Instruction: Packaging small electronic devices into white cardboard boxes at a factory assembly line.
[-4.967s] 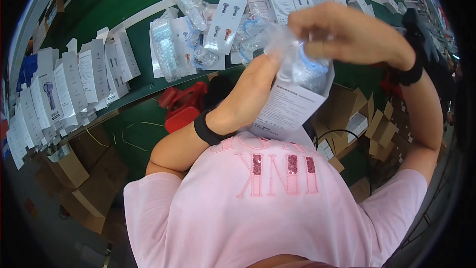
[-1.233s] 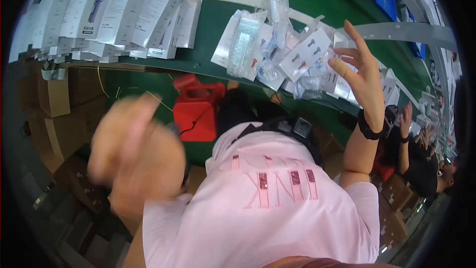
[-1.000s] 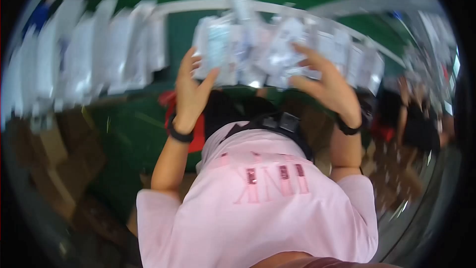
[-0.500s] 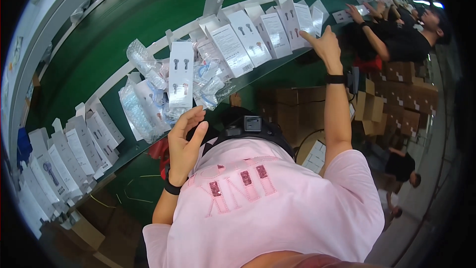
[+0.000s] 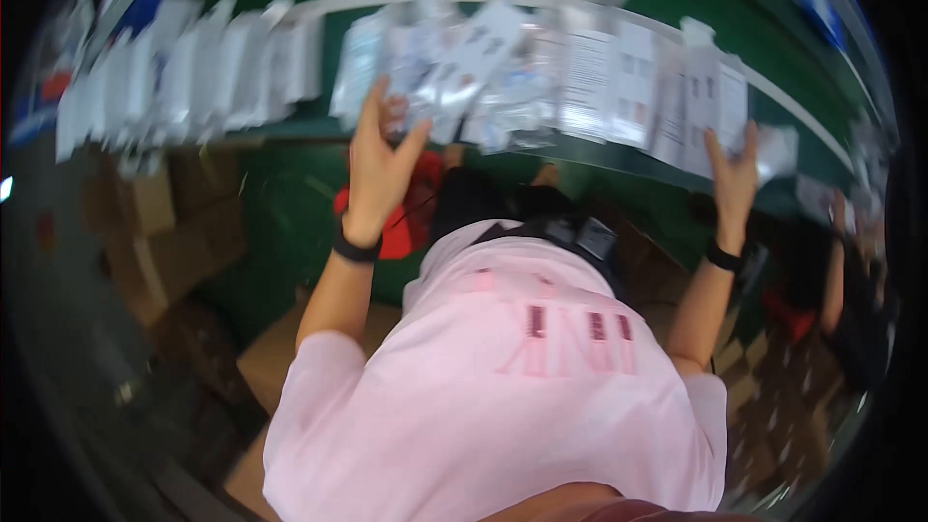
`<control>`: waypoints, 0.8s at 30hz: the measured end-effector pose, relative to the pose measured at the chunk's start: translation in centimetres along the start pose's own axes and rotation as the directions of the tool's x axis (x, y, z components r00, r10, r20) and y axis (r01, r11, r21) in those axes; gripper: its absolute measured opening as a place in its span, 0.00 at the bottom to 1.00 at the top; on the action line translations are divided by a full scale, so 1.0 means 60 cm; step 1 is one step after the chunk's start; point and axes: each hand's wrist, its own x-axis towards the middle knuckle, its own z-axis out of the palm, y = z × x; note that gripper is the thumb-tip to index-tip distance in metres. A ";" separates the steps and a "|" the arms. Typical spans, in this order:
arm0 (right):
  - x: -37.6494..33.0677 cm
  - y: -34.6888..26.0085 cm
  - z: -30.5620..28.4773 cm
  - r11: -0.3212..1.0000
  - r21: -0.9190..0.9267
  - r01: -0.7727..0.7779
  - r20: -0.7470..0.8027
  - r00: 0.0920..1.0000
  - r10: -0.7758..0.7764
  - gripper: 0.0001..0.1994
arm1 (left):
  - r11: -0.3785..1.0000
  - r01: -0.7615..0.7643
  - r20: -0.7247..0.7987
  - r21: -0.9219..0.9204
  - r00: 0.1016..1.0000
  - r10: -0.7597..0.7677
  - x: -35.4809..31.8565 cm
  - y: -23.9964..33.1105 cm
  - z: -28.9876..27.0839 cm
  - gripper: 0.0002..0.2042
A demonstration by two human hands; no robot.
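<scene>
My left hand [image 5: 385, 164] is open, thumb and fingers spread, just below a pile of clear plastic bags [image 5: 512, 101] and a bubble-wrapped pack [image 5: 363, 53]. Across that pile leans a white box [image 5: 478, 53] with small pictures on it; I see no grip on it. My right hand [image 5: 735, 179], fingers apart, is at the lower end of the upright white boxes [image 5: 703, 87] on the right. Blur hides whether its fingertips touch them.
More white boxes [image 5: 174, 77] stand in a row on the left of the green bench. Brown cartons [image 5: 184, 232] are on the floor below. A red thing [image 5: 401, 227] lies beneath the bench edge. Another person's arm [image 5: 833, 275] shows at the far right.
The whole view has swung, so the bench now runs nearly level across the top. My left hand is now up at the bagged pile; my right remains by the right-hand boxes, fingers apart.
</scene>
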 end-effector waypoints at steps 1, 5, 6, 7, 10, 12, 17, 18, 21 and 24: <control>0.014 0.014 0.000 0.995 -0.099 0.007 0.101 0.995 0.003 0.44 | 0.986 0.001 -0.116 0.166 0.993 0.019 0.022 -0.015 -0.037 0.37; 0.024 -0.021 0.012 0.892 -0.429 0.145 0.016 0.988 -0.153 0.45 | 0.858 0.033 -0.282 0.513 0.950 0.132 0.105 -0.105 -0.142 0.49; 0.023 -0.034 0.016 0.928 -0.335 0.163 -0.002 0.985 -0.174 0.44 | 0.832 -0.042 -0.227 0.553 0.953 0.200 0.130 -0.124 -0.149 0.51; 0.018 -0.065 0.019 0.927 -0.335 0.169 0.006 0.984 -0.178 0.44 | 0.799 -0.114 -0.149 0.590 0.957 0.247 0.160 -0.131 -0.144 0.51; -0.028 -0.203 0.039 0.993 0.026 0.115 0.007 0.993 -0.116 0.40 | 0.709 -0.062 -0.053 0.702 0.989 0.139 0.231 -0.162 -0.097 0.47; -0.054 -0.281 0.061 0.976 0.158 0.149 0.086 0.983 -0.164 0.36 | 0.688 -0.055 0.054 0.723 0.998 0.022 0.264 -0.158 -0.086 0.45; -0.120 -0.440 0.139 0.872 0.357 0.336 0.173 0.893 -0.415 0.33 | 0.794 -0.061 0.057 0.604 0.998 0.034 0.272 -0.171 -0.138 0.33; -0.134 -0.460 0.155 0.828 0.418 0.373 0.163 0.866 -0.473 0.28 | 0.864 -0.078 0.003 0.497 0.996 0.088 0.267 -0.179 -0.170 0.32; -0.164 -0.500 0.182 0.712 0.527 0.464 0.207 0.742 -0.637 0.16 | 0.932 0.033 -0.065 -0.360 0.996 -0.061 0.205 -0.121 -0.242 0.23; -0.183 -0.529 0.192 0.544 0.577 0.609 0.180 0.554 -0.813 0.14 | 0.429 0.250 0.133 -0.868 0.949 -0.285 0.131 -0.052 -0.259 0.20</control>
